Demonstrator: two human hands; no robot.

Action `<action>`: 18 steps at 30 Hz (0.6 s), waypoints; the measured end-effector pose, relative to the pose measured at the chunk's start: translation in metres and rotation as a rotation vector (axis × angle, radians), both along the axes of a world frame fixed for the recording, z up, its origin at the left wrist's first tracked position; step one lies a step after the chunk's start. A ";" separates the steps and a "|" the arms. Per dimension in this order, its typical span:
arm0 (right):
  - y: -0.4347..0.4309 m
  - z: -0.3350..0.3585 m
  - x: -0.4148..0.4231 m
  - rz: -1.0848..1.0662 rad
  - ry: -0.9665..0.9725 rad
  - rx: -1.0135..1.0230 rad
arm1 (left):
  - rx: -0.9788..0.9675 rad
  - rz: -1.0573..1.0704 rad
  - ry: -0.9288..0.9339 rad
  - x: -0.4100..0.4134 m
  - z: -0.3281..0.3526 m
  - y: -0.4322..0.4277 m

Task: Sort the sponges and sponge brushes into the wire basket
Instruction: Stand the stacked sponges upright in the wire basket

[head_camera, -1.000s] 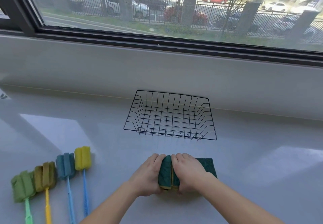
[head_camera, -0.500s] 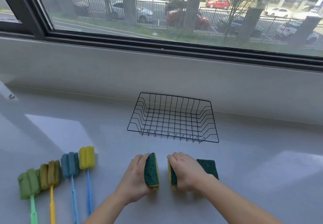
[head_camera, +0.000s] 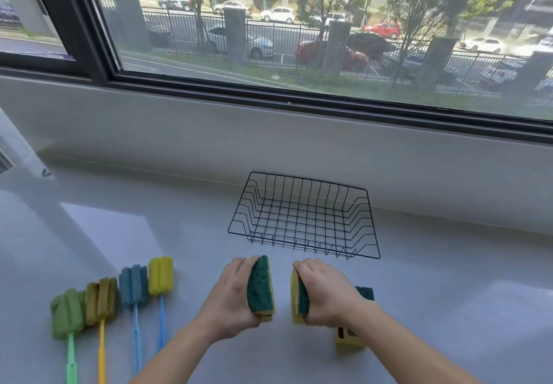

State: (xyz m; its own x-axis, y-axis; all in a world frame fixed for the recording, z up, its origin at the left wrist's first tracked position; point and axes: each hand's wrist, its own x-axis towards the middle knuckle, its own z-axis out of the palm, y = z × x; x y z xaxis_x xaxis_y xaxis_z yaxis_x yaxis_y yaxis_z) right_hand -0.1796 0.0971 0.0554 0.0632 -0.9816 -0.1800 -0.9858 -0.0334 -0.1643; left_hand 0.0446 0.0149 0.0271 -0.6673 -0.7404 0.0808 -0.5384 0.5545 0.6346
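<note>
Left hand (head_camera: pixel 232 297) grips one sponge (head_camera: pixel 259 286); right hand (head_camera: pixel 326 292) grips another sponge (head_camera: pixel 297 297). Both are held on edge, apart, near the wire basket (head_camera: pixel 303 217) front rim. Sponge brushes (head_camera: pixel 113 297) lie well left of it on the tabletop (head_camera: pixel 449 309).

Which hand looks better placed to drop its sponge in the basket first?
Probably the right hand: its sponge sits directly below the wire basket front rim, while the left hand sits toward the basket's left corner.

Right forearm hides most of the remaining sponge (head_camera: pixel 365 293).
</note>
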 end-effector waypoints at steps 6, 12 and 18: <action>-0.008 0.012 -0.011 -0.020 -0.008 -0.059 | -0.032 -0.002 0.032 -0.007 0.012 -0.011; -0.025 0.030 -0.018 -0.019 0.008 -0.122 | -0.039 0.018 0.039 -0.019 0.029 -0.032; -0.047 0.043 -0.025 -0.037 0.052 -0.157 | -0.063 0.030 0.046 -0.034 0.043 -0.058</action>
